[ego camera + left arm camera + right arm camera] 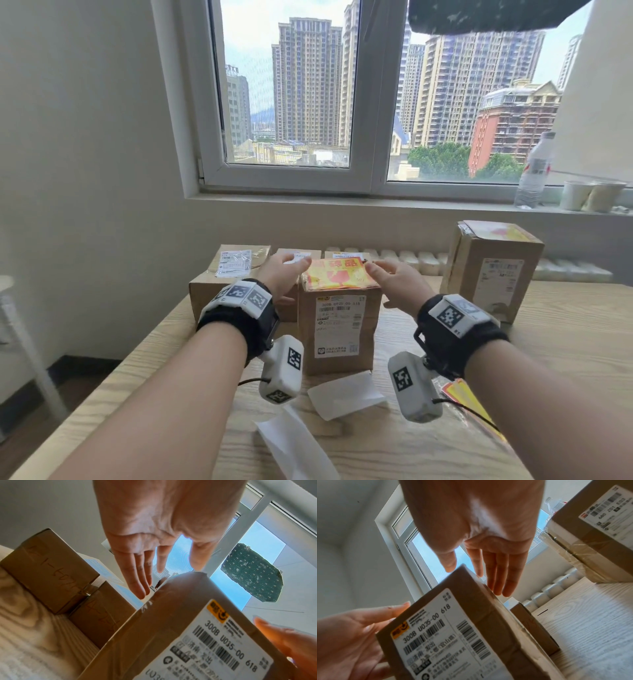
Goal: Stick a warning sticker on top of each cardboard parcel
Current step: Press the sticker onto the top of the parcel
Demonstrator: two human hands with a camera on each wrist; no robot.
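Flanking stickered parcel (339, 329) — open hands

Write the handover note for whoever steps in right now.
Left hand: open, at the left side of the middle parcel, holding nothing.
Right hand: open, at its right side, holding nothing.
Done: red-and-yellow warning sticker lies on the middle parcel's top; the tall right parcel carries one too.
Left: the low left parcel shows no warning sticker; the small boxes behind are mostly hidden.
Spare stickers lie under the right wrist.
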